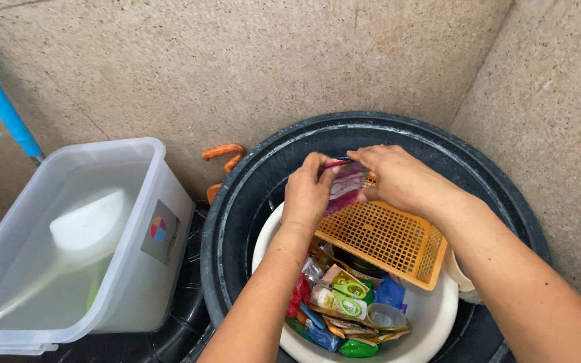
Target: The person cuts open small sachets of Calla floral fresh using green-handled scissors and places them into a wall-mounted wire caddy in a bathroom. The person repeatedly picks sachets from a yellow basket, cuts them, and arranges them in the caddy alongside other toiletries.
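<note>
Both hands (pixel 354 185) on pink sachet (pixel 346 187)

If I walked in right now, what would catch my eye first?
Probably the two hands, left hand and right hand, pinching a small pink sachet over an orange basket. Below sits a white basin full of colourful sachets, inside a big black tub.
</note>
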